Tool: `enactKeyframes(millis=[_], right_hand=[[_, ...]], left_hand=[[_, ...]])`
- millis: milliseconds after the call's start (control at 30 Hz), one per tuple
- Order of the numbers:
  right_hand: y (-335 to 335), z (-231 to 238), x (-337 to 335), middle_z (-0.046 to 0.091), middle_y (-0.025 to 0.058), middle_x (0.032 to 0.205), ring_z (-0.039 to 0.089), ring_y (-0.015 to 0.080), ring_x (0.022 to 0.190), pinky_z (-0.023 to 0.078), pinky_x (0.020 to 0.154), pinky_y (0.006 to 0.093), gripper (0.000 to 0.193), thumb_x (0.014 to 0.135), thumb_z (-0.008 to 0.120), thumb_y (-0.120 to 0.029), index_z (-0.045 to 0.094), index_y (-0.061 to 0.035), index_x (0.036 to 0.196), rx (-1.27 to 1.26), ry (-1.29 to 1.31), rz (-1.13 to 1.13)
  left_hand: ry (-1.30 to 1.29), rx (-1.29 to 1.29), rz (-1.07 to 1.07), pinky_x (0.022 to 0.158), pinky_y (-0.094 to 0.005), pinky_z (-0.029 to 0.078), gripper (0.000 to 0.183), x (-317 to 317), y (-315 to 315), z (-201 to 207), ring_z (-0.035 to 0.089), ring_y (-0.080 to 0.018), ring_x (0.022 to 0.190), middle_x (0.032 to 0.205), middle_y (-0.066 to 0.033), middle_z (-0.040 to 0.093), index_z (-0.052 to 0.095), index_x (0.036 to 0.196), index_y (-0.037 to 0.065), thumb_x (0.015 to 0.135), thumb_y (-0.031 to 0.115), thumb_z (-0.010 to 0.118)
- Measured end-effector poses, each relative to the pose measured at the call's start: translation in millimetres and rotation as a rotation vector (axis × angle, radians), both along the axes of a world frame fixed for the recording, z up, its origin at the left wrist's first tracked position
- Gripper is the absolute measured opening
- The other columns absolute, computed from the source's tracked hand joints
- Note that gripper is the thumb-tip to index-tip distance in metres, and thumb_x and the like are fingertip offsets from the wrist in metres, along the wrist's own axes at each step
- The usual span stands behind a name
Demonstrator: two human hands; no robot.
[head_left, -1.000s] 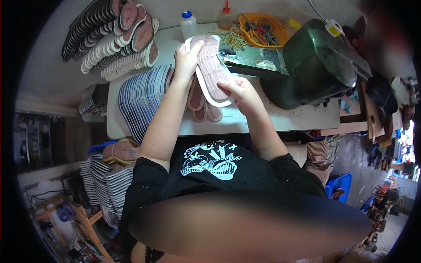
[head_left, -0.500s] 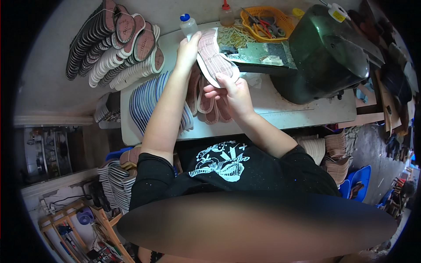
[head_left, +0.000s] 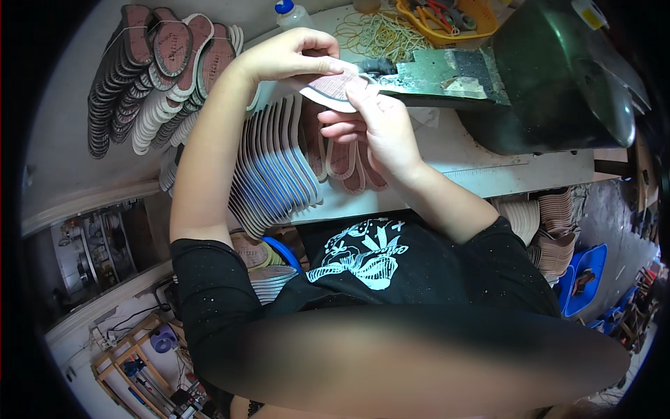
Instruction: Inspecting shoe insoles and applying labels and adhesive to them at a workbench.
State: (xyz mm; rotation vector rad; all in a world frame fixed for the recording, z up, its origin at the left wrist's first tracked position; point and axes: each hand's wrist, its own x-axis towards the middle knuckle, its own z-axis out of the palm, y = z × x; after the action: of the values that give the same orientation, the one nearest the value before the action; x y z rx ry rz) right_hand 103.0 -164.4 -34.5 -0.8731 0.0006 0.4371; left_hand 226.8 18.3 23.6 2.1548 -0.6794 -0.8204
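Note:
A pinkish-brown insole [head_left: 324, 85] with a white edge is held in both hands, just left of the green machine's flat arm [head_left: 447, 78]. My left hand [head_left: 303, 56] curls over its far left side, thumb along the edge. On the near right side, my right hand [head_left: 380, 126] pinches it between thumb and fingers, the lower fingers bent underneath. Part of the insole is hidden behind my fingers. Below my hands, several pinkish insoles [head_left: 340, 160] lie on the white table, next to a leaning row of blue-and-white edged soles [head_left: 276, 167].
The green machine body [head_left: 544, 84] fills the right of the table. Beyond its arm are a heap of thin yellowish bands [head_left: 384, 35] and an orange basket [head_left: 453, 38] of tools. A blue-capped bottle [head_left: 293, 17] stands at the back. Bundled soles [head_left: 139, 91] stack up by the left wall.
The insole was upright and seen full-face; now it is tilted and lower, seen foreshortened. My left hand has bent over its far end. The view has shifted slightly.

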Motion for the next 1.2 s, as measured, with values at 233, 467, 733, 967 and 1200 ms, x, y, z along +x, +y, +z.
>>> enactKeyframes(millis=[233,467,733,967,1200], right_hand=[[1,3,1,0.068,0.0122,0.087,0.067,0.0151,0.072,0.052,0.062,0.0226,0.045,0.098,0.043,-0.039,0.061,0.0026,0.103,-0.081,0.001,0.008],[3,6,-1,0.068,0.0122,0.087,0.068,0.0155,0.071,0.052,0.061,0.0223,0.049,0.097,0.042,-0.042,0.061,0.0030,0.102,-0.088,-0.022,-0.032],[-1,5,-1,0.067,0.0131,0.090,0.069,0.0169,0.072,0.053,0.060,0.0225,0.044,0.096,0.047,-0.037,0.060,0.0035,0.103,-0.109,-0.056,-0.054],[-4,-3,-1,0.068,0.0102,0.086,0.068,0.0152,0.070,0.053,0.061,0.0220,0.035,0.093,0.055,-0.032,0.062,0.0012,0.102,-0.111,-0.098,-0.034],[-4,-2,-1,0.068,0.0102,0.082,0.067,0.0136,0.068,0.053,0.060,0.0231,0.034,0.094,0.054,-0.030,0.064,0.0027,0.094,-0.126,-0.102,-0.082]], left_hand=[[0.114,0.047,0.014,0.054,-0.0208,0.035,0.027,-11,2,3,0.041,-0.0028,0.063,0.067,0.0063,0.049,0.058,0.083,0.003,0.088,0.029,0.063],[0.076,0.019,0.119,0.052,-0.0194,0.035,0.030,-25,8,-2,0.042,-0.0018,0.060,0.064,0.0060,0.048,0.058,0.078,0.003,0.089,0.030,0.062],[-0.015,-0.013,0.242,0.053,-0.0178,0.037,0.027,-43,6,-11,0.045,-0.0006,0.061,0.068,0.0057,0.053,0.058,0.080,0.003,0.090,0.028,0.061],[0.112,0.007,0.308,0.055,-0.0174,0.041,0.028,-54,3,-10,0.049,-0.0005,0.062,0.071,0.0044,0.057,0.060,0.081,0.003,0.091,0.029,0.060],[0.084,0.045,0.406,0.057,-0.0166,0.041,0.029,-69,-4,-10,0.050,-0.0008,0.063,0.070,0.0038,0.058,0.062,0.082,0.004,0.091,0.031,0.060]])
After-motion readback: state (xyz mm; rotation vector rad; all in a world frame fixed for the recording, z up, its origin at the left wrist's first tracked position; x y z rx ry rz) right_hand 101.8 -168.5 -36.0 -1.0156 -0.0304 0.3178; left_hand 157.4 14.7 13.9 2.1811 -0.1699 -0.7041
